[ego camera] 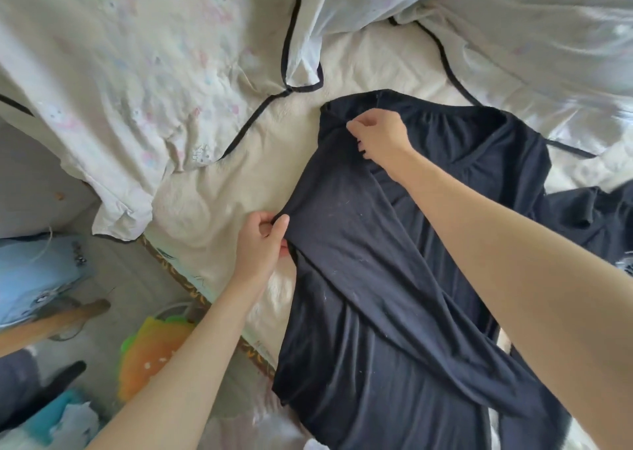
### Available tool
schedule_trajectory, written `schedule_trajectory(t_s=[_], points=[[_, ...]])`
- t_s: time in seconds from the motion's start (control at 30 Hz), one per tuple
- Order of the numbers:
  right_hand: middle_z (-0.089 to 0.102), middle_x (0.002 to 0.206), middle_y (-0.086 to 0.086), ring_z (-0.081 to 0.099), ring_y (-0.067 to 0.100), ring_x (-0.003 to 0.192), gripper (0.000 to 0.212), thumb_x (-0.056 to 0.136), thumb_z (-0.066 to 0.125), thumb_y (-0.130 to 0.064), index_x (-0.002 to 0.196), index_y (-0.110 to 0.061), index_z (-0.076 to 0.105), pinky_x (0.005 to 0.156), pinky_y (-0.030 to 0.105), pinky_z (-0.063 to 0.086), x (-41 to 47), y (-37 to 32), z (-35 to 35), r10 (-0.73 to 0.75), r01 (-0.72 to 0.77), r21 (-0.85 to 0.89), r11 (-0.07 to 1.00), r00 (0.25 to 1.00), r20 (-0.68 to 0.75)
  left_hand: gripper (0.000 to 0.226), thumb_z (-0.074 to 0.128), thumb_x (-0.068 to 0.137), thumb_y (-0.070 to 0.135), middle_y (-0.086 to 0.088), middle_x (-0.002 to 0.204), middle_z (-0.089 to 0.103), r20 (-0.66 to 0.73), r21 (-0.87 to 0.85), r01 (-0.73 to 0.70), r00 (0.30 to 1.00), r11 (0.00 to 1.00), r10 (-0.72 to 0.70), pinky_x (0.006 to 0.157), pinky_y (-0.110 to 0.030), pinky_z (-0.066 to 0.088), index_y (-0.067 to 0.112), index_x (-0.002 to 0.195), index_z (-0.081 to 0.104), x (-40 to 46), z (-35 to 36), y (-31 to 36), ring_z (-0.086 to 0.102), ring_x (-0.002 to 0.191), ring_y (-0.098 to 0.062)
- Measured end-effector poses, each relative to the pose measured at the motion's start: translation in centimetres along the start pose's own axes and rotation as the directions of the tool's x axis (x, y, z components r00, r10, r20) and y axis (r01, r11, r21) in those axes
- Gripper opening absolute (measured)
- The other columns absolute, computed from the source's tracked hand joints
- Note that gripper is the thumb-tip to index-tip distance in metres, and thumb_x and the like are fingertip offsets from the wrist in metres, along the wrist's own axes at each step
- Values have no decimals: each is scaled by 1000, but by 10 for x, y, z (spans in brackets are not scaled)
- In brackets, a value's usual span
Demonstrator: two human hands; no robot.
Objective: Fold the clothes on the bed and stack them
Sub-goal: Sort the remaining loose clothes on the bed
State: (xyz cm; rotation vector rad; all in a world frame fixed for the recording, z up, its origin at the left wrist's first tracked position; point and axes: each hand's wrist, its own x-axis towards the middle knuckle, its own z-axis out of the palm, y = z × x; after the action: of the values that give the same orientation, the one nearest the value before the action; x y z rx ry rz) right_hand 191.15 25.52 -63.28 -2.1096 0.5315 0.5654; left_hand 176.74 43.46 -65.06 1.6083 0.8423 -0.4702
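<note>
Left hand (262, 240) and right hand (376, 134) each pinch the dark garment (359, 244) edge, holding a lengthwise fold taut between them.

So the bed (219, 189) has a cream sheet, pretty wrinkled, with a patterned brown trim (178, 278) running along its edge. A pale quilt (130, 72) with faint pink cartoon prints and dark piping is bunched up across the top. Light is bright and washes out the upper right. The floor (113, 271) on the left is grey, with an orange-and-green plastic thing (154, 353) and light blue fabric (30, 271) lying on it.
</note>
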Motion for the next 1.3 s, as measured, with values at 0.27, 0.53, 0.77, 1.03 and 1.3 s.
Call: schedule_trajectory(t_s=[0.27,0.53,0.77,1.03,1.3], points=[[56,83,-16,53,0,76,19,92,57,-29,109,-21,60,74,14,40,-94,99,-36,-12,0,-74,997,987,-159,35,66,87,30,-2,104,65,139,145,37,989,989,-58,84,-36,53,9,112,55,-31,2,-27,63,96,-16],[58,101,-3,53,15,92,34,89,61,-36,116,-15,59,79,26,38,-193,241,-66,198,-132,-419,898,973,117,29,57,94,27,1,96,59,-85,409,48,996,911,-15,80,-32,44,4,111,60,-77,-19,-84,57,93,-21],[61,122,1,54,21,114,32,95,53,-31,123,-16,57,98,39,41,-225,283,-94,200,-156,-477,865,979,44,23,63,90,20,-5,100,56,-187,496,-56,968,867,169,77,-29,39,10,107,52,-87,-4,-76,53,89,-20],[65,84,10,57,27,83,22,91,59,-28,87,-6,61,68,31,39,-242,302,-113,239,-240,-177,955,971,-29,20,59,91,28,-4,93,63,-91,295,152,987,943,-130,80,-34,50,9,97,59,-160,111,-93,63,78,-19],[65,75,-6,58,9,70,15,90,59,-23,77,-24,67,53,21,46,-262,308,-124,321,-258,370,892,940,-118,22,69,86,21,-4,70,58,-226,-69,335,912,940,-342,56,-26,44,7,76,54,-142,144,-81,57,61,-14]])
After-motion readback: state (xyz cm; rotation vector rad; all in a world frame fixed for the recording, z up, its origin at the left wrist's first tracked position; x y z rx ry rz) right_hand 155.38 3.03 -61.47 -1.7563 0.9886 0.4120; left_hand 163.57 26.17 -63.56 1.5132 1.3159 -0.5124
